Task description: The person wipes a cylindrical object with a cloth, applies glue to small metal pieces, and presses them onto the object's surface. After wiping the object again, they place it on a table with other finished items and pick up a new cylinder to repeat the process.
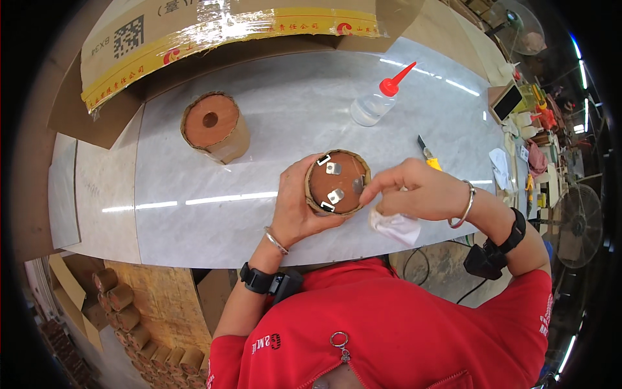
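My left hand (pixel 297 204) wraps round the side of a short cylinder (pixel 337 183) clad in brown cardboard. Its reddish-brown top faces up and carries several small metal tabs, two of them by black-and-white pieces at the rim. At the cylinder's right edge, my right hand (pixel 418 191) has its fingertips at the rim. A crumpled white cloth (pixel 396 227) hangs from the curled fingers of that hand. Farther left on the table stands a second cardboard-wrapped cylinder (pixel 214 126) with a dark round hole in its top.
A clear squeeze bottle (pixel 374 107) with a red nozzle stands at the back. Right of my right hand lies a yellow-handled utility knife (pixel 428 154). A large cardboard box (pixel 214 39) covers the far side of the grey table (pixel 194 227). Several similar cylinders (pixel 155 356) are stacked below, at left.
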A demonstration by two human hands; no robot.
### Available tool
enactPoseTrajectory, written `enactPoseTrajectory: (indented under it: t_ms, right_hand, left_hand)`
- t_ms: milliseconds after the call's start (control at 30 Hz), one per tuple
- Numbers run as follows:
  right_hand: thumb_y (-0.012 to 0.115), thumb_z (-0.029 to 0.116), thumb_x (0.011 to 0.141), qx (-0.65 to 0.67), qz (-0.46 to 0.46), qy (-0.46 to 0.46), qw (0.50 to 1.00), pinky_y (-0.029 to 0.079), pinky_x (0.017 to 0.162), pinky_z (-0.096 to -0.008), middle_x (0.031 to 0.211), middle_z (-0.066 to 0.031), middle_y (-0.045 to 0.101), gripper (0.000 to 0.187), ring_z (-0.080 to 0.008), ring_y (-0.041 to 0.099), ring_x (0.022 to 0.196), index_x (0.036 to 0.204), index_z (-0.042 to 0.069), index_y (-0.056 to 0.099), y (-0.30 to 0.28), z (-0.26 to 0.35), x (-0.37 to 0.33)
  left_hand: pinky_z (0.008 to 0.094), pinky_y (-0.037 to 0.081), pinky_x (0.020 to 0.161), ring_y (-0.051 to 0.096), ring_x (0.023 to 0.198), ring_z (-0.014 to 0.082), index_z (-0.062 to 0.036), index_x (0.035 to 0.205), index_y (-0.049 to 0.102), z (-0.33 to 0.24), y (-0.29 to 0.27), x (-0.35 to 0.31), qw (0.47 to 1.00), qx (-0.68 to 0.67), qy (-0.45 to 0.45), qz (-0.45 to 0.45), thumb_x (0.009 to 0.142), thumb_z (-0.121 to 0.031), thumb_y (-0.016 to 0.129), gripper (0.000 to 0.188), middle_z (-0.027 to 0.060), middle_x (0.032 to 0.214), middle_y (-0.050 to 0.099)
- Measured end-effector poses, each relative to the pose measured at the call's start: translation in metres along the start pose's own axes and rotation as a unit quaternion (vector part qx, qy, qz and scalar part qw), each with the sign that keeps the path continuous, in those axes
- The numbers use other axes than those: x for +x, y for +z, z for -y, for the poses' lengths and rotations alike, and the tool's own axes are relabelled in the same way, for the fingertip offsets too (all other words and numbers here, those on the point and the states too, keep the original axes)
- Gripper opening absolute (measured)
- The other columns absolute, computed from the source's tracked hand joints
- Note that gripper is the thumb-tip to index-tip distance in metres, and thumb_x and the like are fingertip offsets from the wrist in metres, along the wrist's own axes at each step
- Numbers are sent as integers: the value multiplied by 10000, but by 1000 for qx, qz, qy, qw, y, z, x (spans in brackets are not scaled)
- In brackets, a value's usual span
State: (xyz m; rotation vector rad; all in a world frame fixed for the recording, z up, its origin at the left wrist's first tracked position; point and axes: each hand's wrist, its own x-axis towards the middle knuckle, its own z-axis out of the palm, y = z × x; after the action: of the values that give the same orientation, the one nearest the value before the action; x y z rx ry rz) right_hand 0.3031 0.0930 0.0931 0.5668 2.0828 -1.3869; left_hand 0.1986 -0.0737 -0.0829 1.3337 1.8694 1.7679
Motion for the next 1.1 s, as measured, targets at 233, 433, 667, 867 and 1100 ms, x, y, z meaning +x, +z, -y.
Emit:
enactPoseTrajectory:
  t_ms: [233,433,667,867,1100]
  right_hand:
    - [591,97,838,-22,-77,-14,997,366,518,-233,624,27,512,340,-48,444,562,1161,-8,599,10,-13,-11]
    - [595,96,844,-88,-78,-36,992,383,552,-232,648,15,512,378,-52,463,595,1210,4,588,15,-10,-11]
    - [587,75,861,66,-70,-46,994,365,548,-221,636,39,493,405,-33,444,592,1262,15,573,13,-18,-16]
    - [601,82,878,8,-90,-53,995,378,580,-205,697,44,519,406,-16,466,639,1271,-4,551,15,-31,-26]
    - [586,128,863,-47,-286,-237,927,484,650,-293,871,-114,637,280,-172,617,735,1119,14,587,11,-42,2]
  left_hand:
    - [406,371,980,507,1139,303,-54,1312,451,-1,0,1,1000,-12,-19,10,528,-310,898,938,120,1224,546]
    - [408,373,979,496,1150,301,-61,1323,440,0,0,1,1000,0,-7,12,521,-302,902,956,118,1238,533]
    - [408,378,971,507,1132,302,-62,1310,451,0,0,-2,1000,5,5,4,534,-330,900,935,116,1225,541]
    - [381,435,974,525,1151,286,-9,1330,397,0,1,0,998,48,21,31,510,-292,926,1016,136,1255,514]
    - [415,384,983,517,1134,315,-46,1313,445,5,7,6,1000,-5,6,-12,531,-350,899,954,133,1218,556]
